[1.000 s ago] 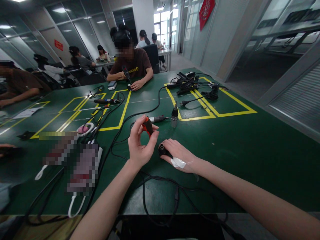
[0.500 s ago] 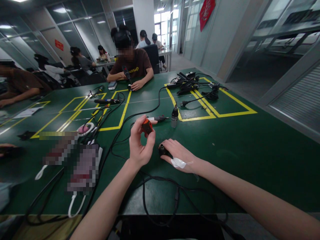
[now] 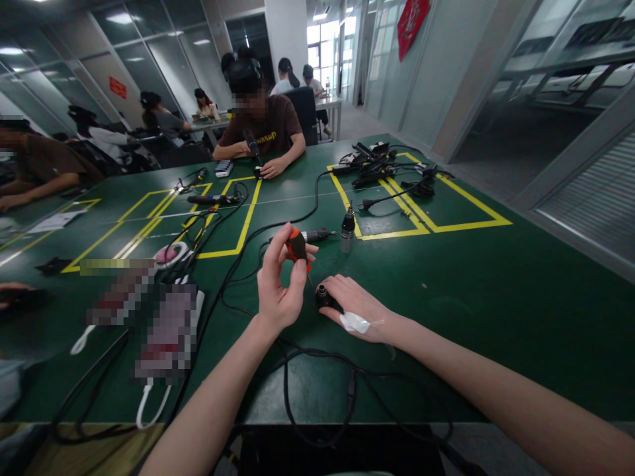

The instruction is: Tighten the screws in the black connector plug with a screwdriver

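My left hand (image 3: 278, 294) is closed around the handle of an orange and black screwdriver (image 3: 297, 244), held above the table. Its thin shaft slants down toward a black round part with a narrow collar on top (image 3: 323, 297). That part sits under my right hand (image 3: 354, 304), whose fingers curl around its far side. White tape covers a patch on the back of this hand. Just beyond them stands an upright black tool piece (image 3: 347, 228) with a pointed tip and a grey, see-through-looking base. A grey and black pen-like tool (image 3: 317, 236) lies behind my left fingers.
Black cables (image 3: 317, 354) loop across the green table (image 3: 476, 317). Two phones with white cords (image 3: 171, 330) lie at left, beside a roll of tape (image 3: 171, 254). A pile of black tools and cords (image 3: 370, 162) is at the back. A co-worker (image 3: 265, 125) sits opposite, holding a power screwdriver.
The screwdriver in my left hand has turned from pointing away to pointing down, so its shaft now shows near the black part. My right hand has barely moved.
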### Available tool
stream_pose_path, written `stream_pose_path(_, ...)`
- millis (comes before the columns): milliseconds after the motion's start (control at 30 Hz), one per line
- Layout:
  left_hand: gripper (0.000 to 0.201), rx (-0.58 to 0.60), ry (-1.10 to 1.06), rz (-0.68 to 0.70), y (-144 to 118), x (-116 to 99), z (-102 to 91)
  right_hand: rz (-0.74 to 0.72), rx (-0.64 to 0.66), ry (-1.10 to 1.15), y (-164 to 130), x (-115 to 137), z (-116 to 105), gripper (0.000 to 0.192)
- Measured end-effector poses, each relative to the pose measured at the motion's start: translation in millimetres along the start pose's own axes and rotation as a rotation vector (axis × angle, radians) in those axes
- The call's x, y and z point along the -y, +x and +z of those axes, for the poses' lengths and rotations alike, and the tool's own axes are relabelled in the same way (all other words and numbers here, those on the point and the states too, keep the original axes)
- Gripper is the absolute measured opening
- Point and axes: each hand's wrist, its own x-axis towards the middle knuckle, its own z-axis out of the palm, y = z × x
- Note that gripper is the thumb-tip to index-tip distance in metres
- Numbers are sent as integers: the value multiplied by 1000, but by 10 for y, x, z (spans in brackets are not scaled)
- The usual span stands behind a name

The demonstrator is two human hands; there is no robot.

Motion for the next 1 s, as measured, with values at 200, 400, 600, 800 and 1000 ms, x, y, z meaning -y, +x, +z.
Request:
stream_pose_path(200, 62, -82, 207, 41, -27, 92, -21, -7, -7, 6, -3, -10, 0, 16)
stream_pose_path(400, 60, -37, 107, -11, -17, 27, -10, -7, 4, -7, -4, 4, -18, 16)
stream_pose_path(600, 60, -46, 98, 15, -7, 35, -19, 4, 15, 9, -1, 2, -20, 16)
stream_pose_path(800, 62, -83, 218, 29, -9, 61, -20, 8, 23, 13, 6, 15, -25, 17)
stream_pose_path(1000, 58, -29, 73, 24, -2, 11, -8, 1, 18, 8, 2, 8, -17, 17)
